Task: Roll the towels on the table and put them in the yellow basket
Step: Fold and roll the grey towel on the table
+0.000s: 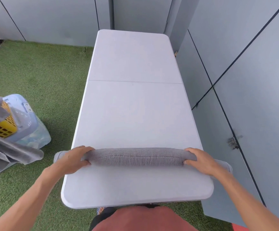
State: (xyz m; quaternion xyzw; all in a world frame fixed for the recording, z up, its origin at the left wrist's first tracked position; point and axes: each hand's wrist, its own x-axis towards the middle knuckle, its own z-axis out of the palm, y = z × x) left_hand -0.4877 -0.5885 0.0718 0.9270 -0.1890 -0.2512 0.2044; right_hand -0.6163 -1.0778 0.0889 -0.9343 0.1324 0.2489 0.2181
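A grey towel [138,156] lies rolled into a long tube across the near part of the white table [135,105]. Its ends stick out past both table sides. My left hand [73,160] grips the roll near its left end, fingers over the top and thumb in front. My right hand [202,161] grips it near the right end in the same way. The yellow basket [3,125] stands on the floor at the far left, with grey towels [10,152] draped over and around it.
A pale blue plastic bin [27,120] sits against the yellow basket on green artificial turf [48,77]. Grey wall panels [243,80] run close along the table's right side and behind its far end.
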